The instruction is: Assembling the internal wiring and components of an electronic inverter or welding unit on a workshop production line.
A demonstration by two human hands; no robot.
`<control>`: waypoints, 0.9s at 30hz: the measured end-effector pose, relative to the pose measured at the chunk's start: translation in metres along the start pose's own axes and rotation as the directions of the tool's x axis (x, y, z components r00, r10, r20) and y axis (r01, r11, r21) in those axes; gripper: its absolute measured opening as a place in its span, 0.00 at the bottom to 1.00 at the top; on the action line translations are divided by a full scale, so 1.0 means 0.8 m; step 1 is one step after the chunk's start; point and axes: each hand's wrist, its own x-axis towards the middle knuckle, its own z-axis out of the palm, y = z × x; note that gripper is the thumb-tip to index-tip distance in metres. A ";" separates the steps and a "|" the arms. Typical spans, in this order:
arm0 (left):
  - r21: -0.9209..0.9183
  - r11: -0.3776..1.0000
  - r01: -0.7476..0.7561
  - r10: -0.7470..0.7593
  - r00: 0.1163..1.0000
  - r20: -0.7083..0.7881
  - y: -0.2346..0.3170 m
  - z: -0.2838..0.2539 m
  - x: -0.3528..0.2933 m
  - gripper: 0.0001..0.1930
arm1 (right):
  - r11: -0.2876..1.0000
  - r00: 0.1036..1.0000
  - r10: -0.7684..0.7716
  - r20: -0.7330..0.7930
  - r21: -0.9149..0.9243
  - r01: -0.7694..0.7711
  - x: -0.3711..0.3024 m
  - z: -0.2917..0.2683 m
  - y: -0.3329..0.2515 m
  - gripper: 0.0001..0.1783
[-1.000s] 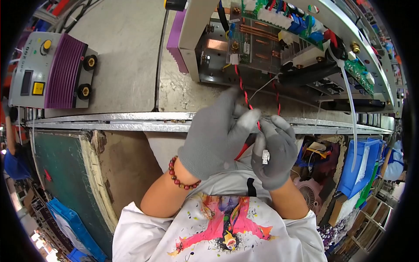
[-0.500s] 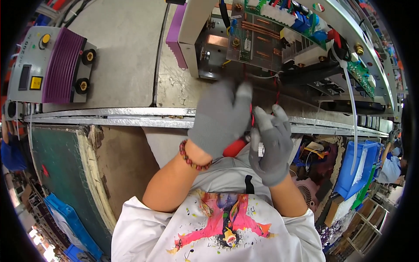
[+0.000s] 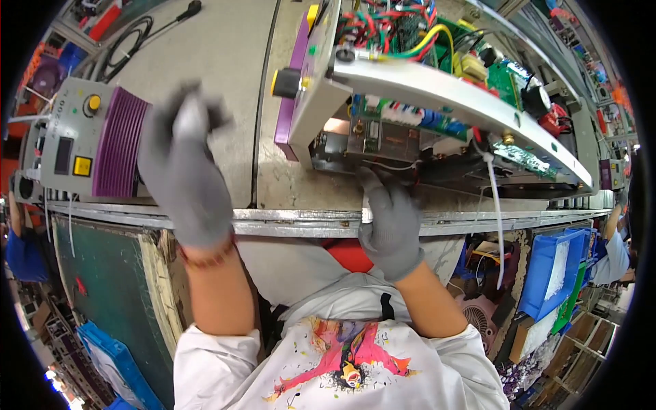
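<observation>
My left hand (image 3: 188,171), in a grey knit glove, is raised beside the finned purple side of a grey power unit (image 3: 65,137). Motion smears its fingers, so I cannot tell what they hold. My gloved right hand (image 3: 393,229) is at the lower front edge of an open-sided machine chassis (image 3: 437,80). Its fingers bend in beneath a flat circuit board (image 3: 393,140); the tips are partly hidden, and so is whatever they grip. A small white piece (image 3: 367,210) sits against this hand's index finger. Red, green and yellow wires (image 3: 410,41) run across the chassis top.
A white cable tie (image 3: 496,225) hangs from the chassis over the metal rail (image 3: 301,222) at the bench's front. A black power cord (image 3: 137,44) lies at the back left. Blue bins (image 3: 547,270) stand below right, near a pink fan (image 3: 476,313).
My left hand has swung left, away from the chassis, to beside the purple unit. My right hand has shifted slightly left and stays near the chassis. The view has shifted, showing more chassis top.
</observation>
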 end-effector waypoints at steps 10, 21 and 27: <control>0.496 0.856 -0.146 -0.465 0.206 0.861 -0.117 0.205 0.213 0.17 | 0.980 0.999 0.032 0.005 -0.194 -0.030 0.028 0.020 0.009 0.23; 0.561 0.783 -0.269 -0.579 0.014 0.815 -0.183 0.242 0.217 0.17 | 0.957 0.994 -0.067 -0.089 -0.287 0.039 0.043 0.025 0.016 0.18; 0.572 0.773 -0.275 -0.575 0.076 0.814 -0.175 0.218 0.217 0.18 | 0.985 0.994 0.079 0.072 -0.160 -0.067 0.041 0.009 -0.006 0.16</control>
